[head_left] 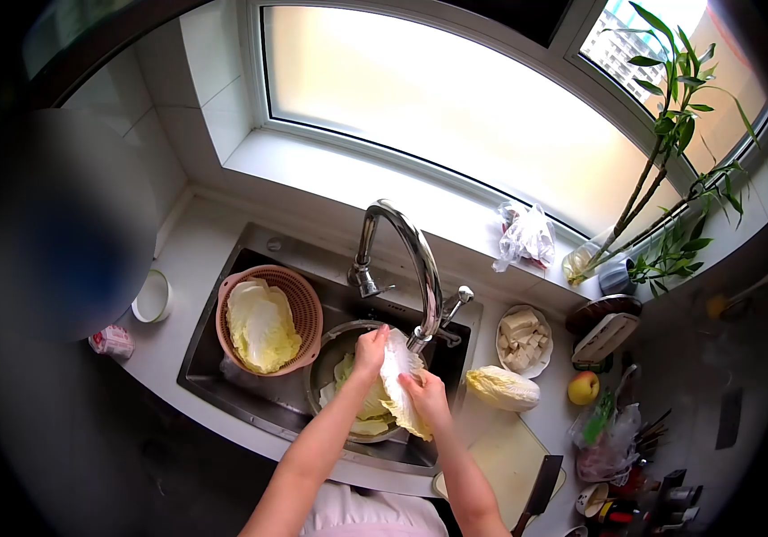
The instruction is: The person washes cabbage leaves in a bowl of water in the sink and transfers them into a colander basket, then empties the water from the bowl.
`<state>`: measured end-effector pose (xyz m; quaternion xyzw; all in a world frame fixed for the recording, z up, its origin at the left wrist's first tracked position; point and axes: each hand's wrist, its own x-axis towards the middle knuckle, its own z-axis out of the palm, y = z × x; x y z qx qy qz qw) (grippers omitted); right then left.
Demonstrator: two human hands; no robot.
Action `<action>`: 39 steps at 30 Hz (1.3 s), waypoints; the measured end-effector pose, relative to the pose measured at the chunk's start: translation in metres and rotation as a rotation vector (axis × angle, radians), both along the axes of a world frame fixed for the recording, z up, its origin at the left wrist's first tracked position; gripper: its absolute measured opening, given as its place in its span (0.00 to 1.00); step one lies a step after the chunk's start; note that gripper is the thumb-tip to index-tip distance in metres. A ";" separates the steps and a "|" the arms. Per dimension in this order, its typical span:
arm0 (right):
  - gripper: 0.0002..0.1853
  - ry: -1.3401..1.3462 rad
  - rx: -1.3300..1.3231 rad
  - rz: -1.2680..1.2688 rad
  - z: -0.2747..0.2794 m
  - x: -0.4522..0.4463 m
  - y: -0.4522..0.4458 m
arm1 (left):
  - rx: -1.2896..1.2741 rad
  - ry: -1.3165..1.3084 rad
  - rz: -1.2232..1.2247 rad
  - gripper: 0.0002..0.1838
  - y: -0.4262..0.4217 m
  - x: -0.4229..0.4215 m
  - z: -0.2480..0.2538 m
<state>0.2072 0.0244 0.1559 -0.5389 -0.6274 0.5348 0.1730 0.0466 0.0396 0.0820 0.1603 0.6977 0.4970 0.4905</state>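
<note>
Between my two hands is a napa cabbage leaf (399,380), held up just under the spout of the chrome faucet (420,259). My left hand (371,351) grips its upper left edge, and my right hand (426,394) has its right side, fingers closed on it. Below the leaf, a metal bowl (315,376) stands in the sink (214,380) with more cabbage leaves (368,414) in it, partly hidden by my left arm. To the left, a pink colander (309,309) holds pale cabbage leaves (260,327).
Right of the sink lie a cabbage head (503,388), a plate of tofu cubes (524,341) and an apple (584,387). A cleaver (541,488) rests on the cutting board (491,452). A plastic bag (525,236) and a potted plant (639,201) occupy the windowsill.
</note>
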 end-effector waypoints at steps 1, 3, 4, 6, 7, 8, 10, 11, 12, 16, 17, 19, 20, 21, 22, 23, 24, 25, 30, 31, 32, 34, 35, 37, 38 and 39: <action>0.12 0.052 -0.031 -0.016 -0.011 0.003 0.003 | 0.221 -0.096 -0.003 0.10 0.001 -0.001 0.005; 0.12 0.108 -0.066 -0.029 -0.029 0.001 0.008 | 0.438 -0.186 -0.003 0.11 -0.001 -0.004 0.020; 0.12 0.222 -0.110 -0.062 -0.032 -0.005 0.010 | 0.472 -0.246 -0.021 0.13 -0.003 -0.005 0.031; 0.11 0.359 -0.152 -0.085 -0.035 -0.015 0.017 | 0.532 -0.337 -0.005 0.20 -0.008 0.000 0.051; 0.11 0.363 -0.152 -0.084 -0.041 -0.020 0.022 | 0.532 -0.333 -0.005 0.20 -0.009 -0.002 0.039; 0.11 0.450 -0.154 -0.113 -0.046 -0.026 0.026 | 0.486 -0.301 -0.056 0.22 -0.013 -0.005 0.022; 0.10 0.597 -0.223 -0.148 -0.048 -0.033 0.031 | 0.449 -0.213 -0.129 0.20 -0.027 -0.008 0.026; 0.11 0.628 -0.233 -0.117 -0.049 -0.035 0.034 | 0.442 -0.209 -0.122 0.20 -0.036 -0.012 0.028; 0.11 0.562 -0.187 -0.077 -0.050 -0.040 0.036 | 0.285 -0.060 -0.202 0.18 -0.044 -0.021 0.033; 0.13 0.403 0.002 -0.025 -0.055 -0.060 0.034 | 0.162 0.393 -0.123 0.16 -0.059 -0.048 0.041; 0.13 0.404 -0.001 -0.020 -0.065 -0.060 0.035 | 0.150 0.453 -0.082 0.16 -0.062 -0.059 0.038; 0.16 -0.024 0.440 0.107 -0.104 -0.046 0.040 | 0.179 0.651 0.018 0.19 -0.071 -0.094 0.014; 0.20 -0.157 0.540 0.151 -0.113 -0.037 0.039 | 0.146 0.684 0.060 0.21 -0.081 -0.111 0.016; 0.20 -0.157 0.541 0.153 -0.113 -0.032 0.035 | 0.115 0.718 0.103 0.24 -0.090 -0.132 0.020; 0.21 -0.296 0.523 0.163 -0.111 -0.027 0.030 | 0.016 0.752 0.111 0.26 -0.099 -0.153 0.022; 0.22 -0.436 0.500 0.171 -0.113 -0.021 0.025 | -0.084 0.785 0.116 0.28 -0.108 -0.172 0.023; 0.26 -0.445 0.438 0.163 -0.123 -0.017 0.024 | -0.134 0.789 0.114 0.28 -0.118 -0.190 0.025; 0.26 -0.446 0.436 0.164 -0.123 -0.017 0.023 | -0.184 0.792 0.113 0.29 -0.125 -0.201 0.027; 0.25 -0.704 0.349 0.172 -0.129 -0.028 0.010 | -0.280 1.334 0.075 0.30 -0.137 -0.177 0.045; 0.25 -0.704 0.346 0.175 -0.126 -0.030 0.007 | -0.247 1.566 0.040 0.30 -0.132 -0.157 0.052; 0.26 -0.712 0.415 0.172 -0.121 -0.033 0.004 | -0.151 1.530 -0.076 0.27 -0.129 -0.139 0.044; 0.27 -0.724 0.488 0.168 -0.122 -0.032 0.003 | 0.022 1.361 -0.370 0.21 -0.129 -0.105 0.003; 0.30 -0.566 0.492 0.059 -0.128 -0.031 0.003 | 0.100 1.226 -0.543 0.18 -0.128 -0.090 -0.024; 0.33 -0.414 0.494 -0.049 -0.142 -0.021 0.002 | -0.146 1.171 -0.789 0.15 -0.125 -0.060 -0.061; 0.27 -0.424 0.407 0.034 -0.146 -0.015 0.003 | -0.138 1.168 -0.788 0.15 -0.129 -0.052 -0.093; 0.21 -0.433 0.317 0.115 -0.146 -0.011 0.005 | -0.152 1.379 -0.773 0.15 -0.134 -0.043 -0.130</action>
